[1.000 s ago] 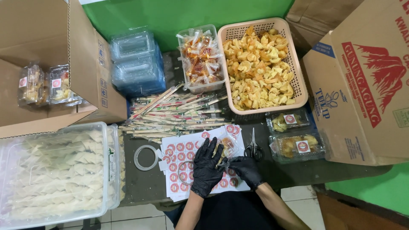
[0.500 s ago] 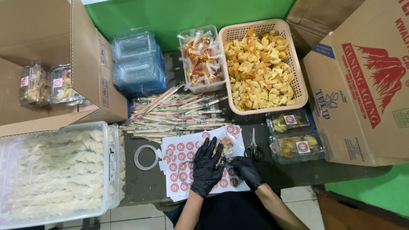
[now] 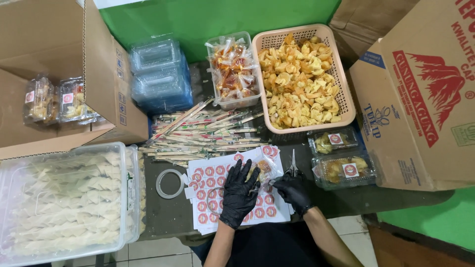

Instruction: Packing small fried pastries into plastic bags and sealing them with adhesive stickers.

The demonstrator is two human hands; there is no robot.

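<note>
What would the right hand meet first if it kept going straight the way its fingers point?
The right hand points up the table, its fingertips already at the scissors; those come first, though whether it touches them is unclear.

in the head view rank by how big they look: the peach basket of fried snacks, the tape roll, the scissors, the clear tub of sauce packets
Largest to smallest:
1. peach basket
2. clear tub of sauce packets
3. tape roll and scissors: similar, and the right hand covers the handles, so unranked.

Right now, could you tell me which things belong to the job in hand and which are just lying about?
In hand:
- left hand, black glove, on small clear sauce packet
- right hand, black glove, on black-handled scissors
- white sheet of round red stickers

Lying about:
- clear tape roll
- wrapped wooden chopsticks
- pink plastic basket
</note>
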